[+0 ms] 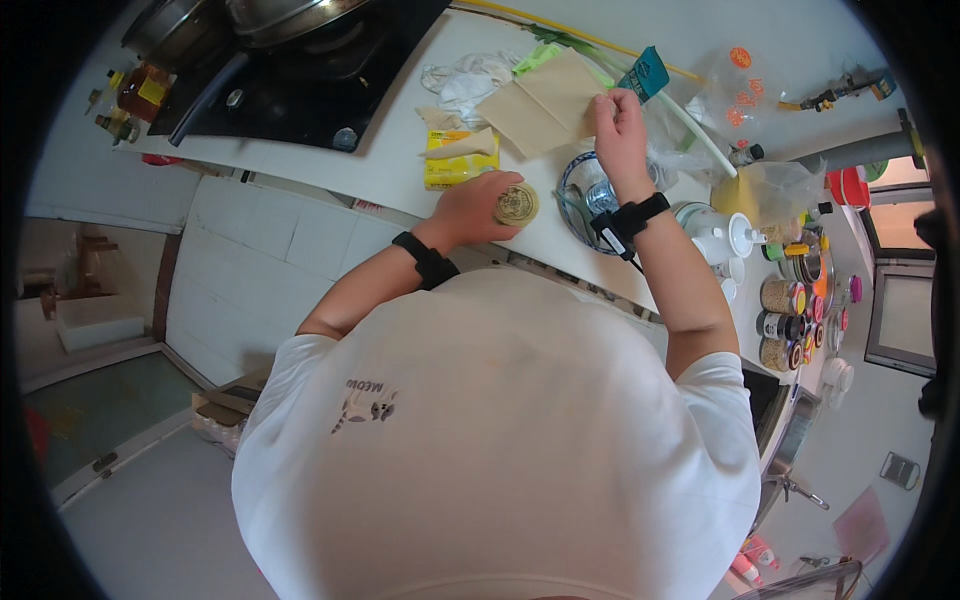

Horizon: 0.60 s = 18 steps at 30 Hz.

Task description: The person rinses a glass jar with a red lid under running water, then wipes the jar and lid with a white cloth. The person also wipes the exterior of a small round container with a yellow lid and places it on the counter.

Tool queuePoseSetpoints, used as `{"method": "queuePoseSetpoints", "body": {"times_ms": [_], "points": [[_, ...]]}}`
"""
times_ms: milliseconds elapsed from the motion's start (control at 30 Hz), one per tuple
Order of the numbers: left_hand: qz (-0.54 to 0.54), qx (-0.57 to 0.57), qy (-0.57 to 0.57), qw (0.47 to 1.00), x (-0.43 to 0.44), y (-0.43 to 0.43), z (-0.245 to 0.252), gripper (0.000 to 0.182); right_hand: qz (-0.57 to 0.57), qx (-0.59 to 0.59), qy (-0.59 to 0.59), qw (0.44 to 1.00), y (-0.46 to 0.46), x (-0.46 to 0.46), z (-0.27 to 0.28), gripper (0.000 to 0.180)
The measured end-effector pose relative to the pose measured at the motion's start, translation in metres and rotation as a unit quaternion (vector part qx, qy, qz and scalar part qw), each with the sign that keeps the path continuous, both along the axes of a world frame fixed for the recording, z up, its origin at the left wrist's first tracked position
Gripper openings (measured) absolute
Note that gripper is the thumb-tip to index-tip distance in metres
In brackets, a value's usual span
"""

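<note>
My left hand [471, 208] is wrapped around a round container with a patterned gold-coloured lid [517, 205], near the counter's front edge. Higher up to the right, my right hand [621, 133] has its fingers closed at the right edge of a brown paper sheet [544, 101] with a crease. Just beyond that hand stands a teal packet [646, 73]. Behind the container lies a yellow pack [460, 161] with a brown scrap on it. A crumpled white cloth [469, 81] is left of the sheet. Below my right wrist is a blue-rimmed basket or bowl [564, 196], partly hidden.
A black cooktop [300, 101] with pans is at the upper left. On the right stand a white teapot [720, 234], plastic bags and several lidded jars [780, 296]. A green onion [697, 131] lies at the back. The counter's front edge runs close before me.
</note>
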<state>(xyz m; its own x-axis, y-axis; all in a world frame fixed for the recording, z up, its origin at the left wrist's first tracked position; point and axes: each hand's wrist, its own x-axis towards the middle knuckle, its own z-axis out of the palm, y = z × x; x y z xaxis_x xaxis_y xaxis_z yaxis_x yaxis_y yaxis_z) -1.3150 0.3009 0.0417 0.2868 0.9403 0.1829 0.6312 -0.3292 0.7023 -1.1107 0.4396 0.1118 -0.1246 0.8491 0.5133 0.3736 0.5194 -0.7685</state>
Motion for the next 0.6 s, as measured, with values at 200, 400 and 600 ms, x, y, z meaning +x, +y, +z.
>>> {"method": "queuePoseSetpoints", "body": {"times_ms": [200, 400, 600], "points": [[0.019, -0.024, 0.014, 0.999, -0.007, -0.006, -0.009, 0.067, 0.077, 0.068, -0.010, 0.995, -0.007, -0.023, -0.006, 0.018], [0.040, -0.023, 0.025, 0.999, -0.012, -0.016, -0.007, 0.064, 0.273, 0.148, -0.209, 0.927, -0.010, -0.073, -0.028, 0.015], [0.167, -0.066, 0.114, 0.977, -0.044, -0.028, 0.004, 0.053, 0.278, 0.129, -0.324, 0.895, -0.009, -0.094, -0.050, 0.028]]}}
